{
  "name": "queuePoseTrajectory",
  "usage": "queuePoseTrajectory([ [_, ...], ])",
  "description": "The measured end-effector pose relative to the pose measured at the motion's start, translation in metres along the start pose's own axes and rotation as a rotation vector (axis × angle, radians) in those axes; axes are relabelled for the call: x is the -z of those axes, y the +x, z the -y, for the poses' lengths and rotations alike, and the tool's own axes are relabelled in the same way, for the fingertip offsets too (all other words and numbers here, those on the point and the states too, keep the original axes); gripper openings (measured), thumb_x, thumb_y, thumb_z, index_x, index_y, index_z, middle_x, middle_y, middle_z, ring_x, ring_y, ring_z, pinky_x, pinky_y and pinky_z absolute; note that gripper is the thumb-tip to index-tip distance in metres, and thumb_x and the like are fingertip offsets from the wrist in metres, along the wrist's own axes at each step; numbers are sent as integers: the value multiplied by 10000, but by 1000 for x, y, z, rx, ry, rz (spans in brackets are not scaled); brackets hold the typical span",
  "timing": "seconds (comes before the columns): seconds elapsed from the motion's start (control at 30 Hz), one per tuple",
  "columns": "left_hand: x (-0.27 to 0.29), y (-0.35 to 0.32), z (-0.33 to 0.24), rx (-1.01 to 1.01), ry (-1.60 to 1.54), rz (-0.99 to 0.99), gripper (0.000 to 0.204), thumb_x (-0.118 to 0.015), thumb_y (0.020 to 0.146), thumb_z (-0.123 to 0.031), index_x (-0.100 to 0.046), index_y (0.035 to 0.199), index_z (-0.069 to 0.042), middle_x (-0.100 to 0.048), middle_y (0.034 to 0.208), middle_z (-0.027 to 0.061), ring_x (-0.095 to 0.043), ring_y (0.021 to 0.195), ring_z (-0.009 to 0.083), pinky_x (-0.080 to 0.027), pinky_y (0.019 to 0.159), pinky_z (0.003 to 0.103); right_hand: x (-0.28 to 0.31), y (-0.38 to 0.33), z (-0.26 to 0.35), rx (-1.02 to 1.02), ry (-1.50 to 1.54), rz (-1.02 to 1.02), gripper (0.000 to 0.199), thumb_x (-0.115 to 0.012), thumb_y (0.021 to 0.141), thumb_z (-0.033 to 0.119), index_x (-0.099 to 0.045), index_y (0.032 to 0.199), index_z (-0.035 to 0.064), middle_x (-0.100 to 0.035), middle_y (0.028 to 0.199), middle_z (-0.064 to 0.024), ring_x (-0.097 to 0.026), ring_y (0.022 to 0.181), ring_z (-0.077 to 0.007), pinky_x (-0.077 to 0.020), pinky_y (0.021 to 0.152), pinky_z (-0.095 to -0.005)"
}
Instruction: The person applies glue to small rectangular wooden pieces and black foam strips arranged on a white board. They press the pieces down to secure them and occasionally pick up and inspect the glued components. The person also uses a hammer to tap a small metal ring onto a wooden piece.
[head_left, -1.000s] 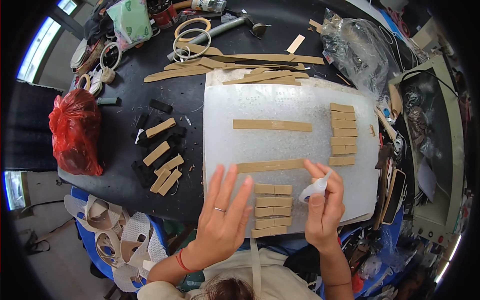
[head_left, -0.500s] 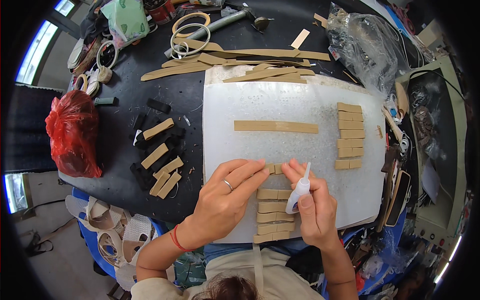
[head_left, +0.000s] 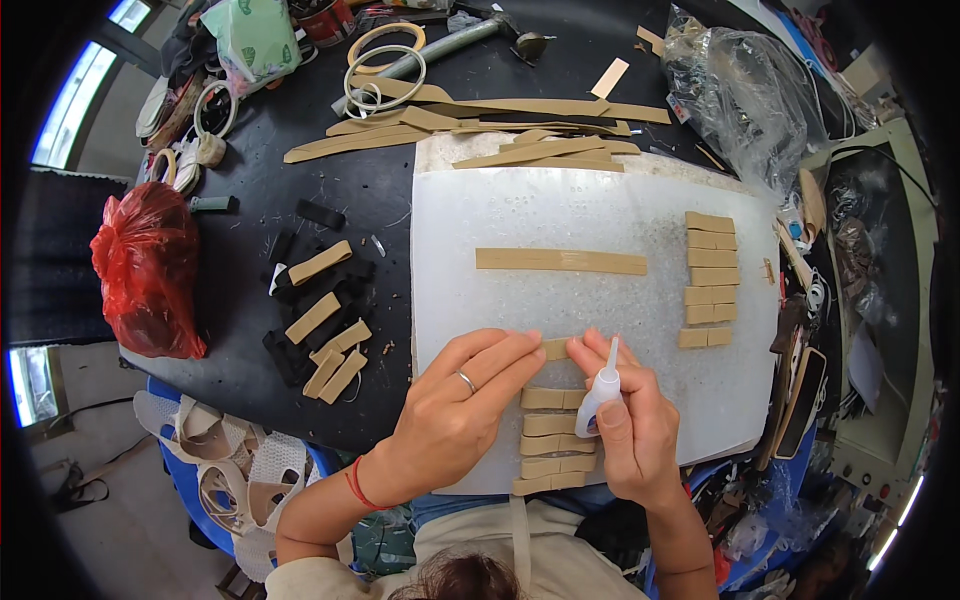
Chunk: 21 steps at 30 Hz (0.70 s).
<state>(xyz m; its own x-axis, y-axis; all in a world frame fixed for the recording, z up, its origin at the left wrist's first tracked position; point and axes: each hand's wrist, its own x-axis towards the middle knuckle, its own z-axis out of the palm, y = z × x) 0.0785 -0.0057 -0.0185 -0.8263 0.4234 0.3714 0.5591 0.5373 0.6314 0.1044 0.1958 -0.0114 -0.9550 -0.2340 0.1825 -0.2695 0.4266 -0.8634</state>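
Observation:
My left hand (head_left: 450, 405), with a ring on one finger, presses its fingertips together at the left end of a short tan strip loop (head_left: 556, 350) on the white board. At the loop's other end are fingertips of my right hand (head_left: 640, 430). That same hand grips a small white glue bottle (head_left: 602, 395), its thin nozzle pointing up and away from me. Just below lies a column of similar tan loops (head_left: 552, 443), partly covered by the bottle. Beyond my hands a longer flat tan strip (head_left: 560, 261) lies crosswise.
Another column of tan loops (head_left: 711, 259) lines the right of the white board (head_left: 450, 220). Loose tan and black loops (head_left: 314, 318) lie left. Long strips (head_left: 560, 107), a hammer (head_left: 440, 55) and rings are at the back. A red bag (head_left: 150, 270) and clear plastic (head_left: 735, 90) flank them.
The whole view has shifted slightly, so the board and loops appear a little lower and further right. The seam earlier visible on the loop between my fingertips no longer shows.

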Motion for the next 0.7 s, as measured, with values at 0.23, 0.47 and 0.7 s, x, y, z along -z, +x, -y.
queuePoseTrajectory([
  [0.23,0,0,-5,-4,83,35,386,-645,668,98,-688,1046,33,-667,1122,117,-624,988,283,-533,830,345,-3,1,1,32,-106,-5,249,-533,971,161,-543,1085,-60,-662,1164,-223,-598,1172,-380,-408,1038,-531],
  [0.47,5,-4,-11,-219,458,88,372,-605,719,-80,-672,1061,49,-606,1112,121,-575,1060,261,-501,888,355,0,8,14,143,-446,89,216,-581,919,133,-605,1040,-44,-683,1101,-143,-589,1092,-323,-367,1026,-501],
  [0.7,7,7,-18,-176,434,143,487,-617,704,-38,-633,1190,4,-551,991,68,-548,946,248,-469,828,363,10,8,6,42,-196,56,192,-551,943,167,-601,1011,-6,-631,960,-109,-555,1067,-327,-363,995,-520],
])
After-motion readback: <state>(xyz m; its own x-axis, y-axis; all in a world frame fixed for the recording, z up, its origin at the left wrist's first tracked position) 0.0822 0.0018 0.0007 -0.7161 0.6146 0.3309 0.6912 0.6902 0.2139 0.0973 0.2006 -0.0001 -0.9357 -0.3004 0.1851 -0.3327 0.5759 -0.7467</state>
